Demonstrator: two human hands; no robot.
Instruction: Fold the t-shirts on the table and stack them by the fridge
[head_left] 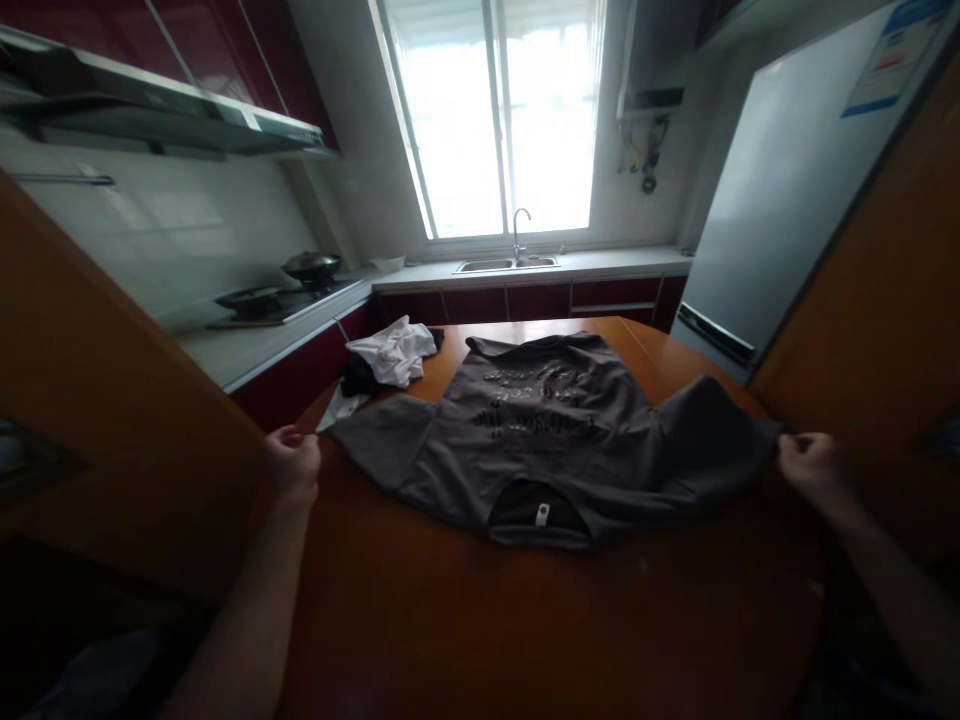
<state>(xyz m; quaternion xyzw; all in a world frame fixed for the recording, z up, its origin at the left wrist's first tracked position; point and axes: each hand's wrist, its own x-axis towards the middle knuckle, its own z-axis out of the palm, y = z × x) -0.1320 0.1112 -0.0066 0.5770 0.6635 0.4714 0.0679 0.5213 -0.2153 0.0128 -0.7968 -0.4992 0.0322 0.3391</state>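
A dark grey T-shirt [540, 430] with printed lettering lies spread on the round wooden table [525, 620], its collar and white label toward me. Both sleeves stretch out to the sides. At the end of the right sleeve, my right hand [816, 468] is closed on the cloth. My left hand [294, 462] is closed beside the tip of the other sleeve; a small gap shows between them, and what its fingers hold, if anything, is too blurred to make out.
A pile of white and black clothes [394, 352] lies at the table's back left. Beyond are a counter with a sink [491, 265], a stove with pans [311, 268] and a fridge [795, 180] at the right.
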